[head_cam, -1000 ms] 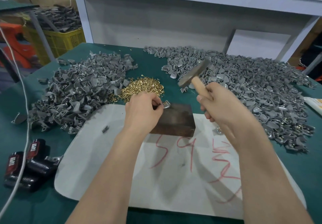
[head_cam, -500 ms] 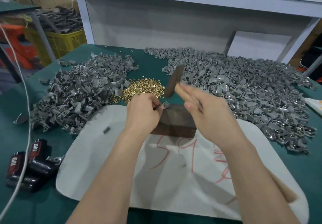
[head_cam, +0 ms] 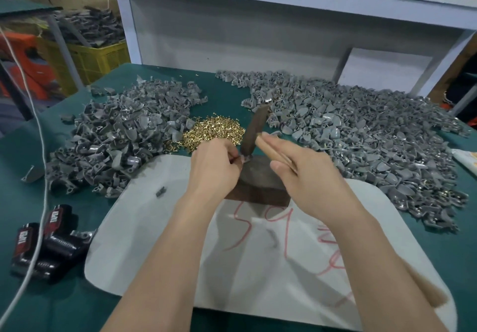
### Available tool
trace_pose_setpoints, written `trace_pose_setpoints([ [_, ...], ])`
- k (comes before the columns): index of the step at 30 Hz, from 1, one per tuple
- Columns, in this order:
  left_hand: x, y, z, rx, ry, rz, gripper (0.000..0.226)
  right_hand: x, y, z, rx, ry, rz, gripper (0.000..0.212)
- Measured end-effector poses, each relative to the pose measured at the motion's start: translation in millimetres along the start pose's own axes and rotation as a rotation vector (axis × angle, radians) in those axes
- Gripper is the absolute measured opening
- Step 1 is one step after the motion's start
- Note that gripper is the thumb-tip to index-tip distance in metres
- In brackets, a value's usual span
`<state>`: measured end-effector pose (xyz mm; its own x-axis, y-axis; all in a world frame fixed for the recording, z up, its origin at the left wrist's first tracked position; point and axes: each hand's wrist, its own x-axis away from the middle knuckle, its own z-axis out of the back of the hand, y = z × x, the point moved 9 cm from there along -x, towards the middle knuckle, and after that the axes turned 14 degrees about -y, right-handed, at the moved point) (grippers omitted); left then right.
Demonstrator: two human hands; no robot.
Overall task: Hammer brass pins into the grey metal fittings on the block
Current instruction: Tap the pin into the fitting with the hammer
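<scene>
Left hand (head_cam: 214, 169): I am pinching a grey fitting (head_cam: 244, 159) between my fingers (head_cam: 231, 149), holding it on the far left corner of the block (head_cam: 258, 189).
Right hand (head_cam: 307, 176): my fingers (head_cam: 284, 148) are closing round the wooden handle of the hammer (head_cam: 254, 130); its dark head is pointing down at the fitting, and blur is hiding whether they are touching.
Block: it is sitting on a white sheet (head_cam: 258, 267) on the green table (head_cam: 64, 300).
Brass pins (head_cam: 214, 133): they are lying in a heap just beyond my left hand, between two piles of loose fittings (head_cam: 116, 135).
Batteries (head_cam: 44, 244): they are lying near the table's left edge.
</scene>
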<state>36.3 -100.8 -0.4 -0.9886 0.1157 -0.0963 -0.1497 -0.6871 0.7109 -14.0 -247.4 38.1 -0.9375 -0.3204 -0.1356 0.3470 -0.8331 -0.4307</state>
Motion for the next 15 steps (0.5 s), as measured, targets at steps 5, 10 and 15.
trace_pose_setpoints([
  [5,1,2,1,-0.037,0.002,0.006,0.006,-17,33,11,-0.197,0.123,-0.154,0.044],
  [10,2,3,0,-0.028,-0.010,0.007,0.008,-30,84,-19,-0.160,0.001,-0.434,0.034],
  [15,2,6,0,-0.032,0.002,-0.007,0.011,-28,101,-30,-0.078,-0.123,-0.532,0.026],
])
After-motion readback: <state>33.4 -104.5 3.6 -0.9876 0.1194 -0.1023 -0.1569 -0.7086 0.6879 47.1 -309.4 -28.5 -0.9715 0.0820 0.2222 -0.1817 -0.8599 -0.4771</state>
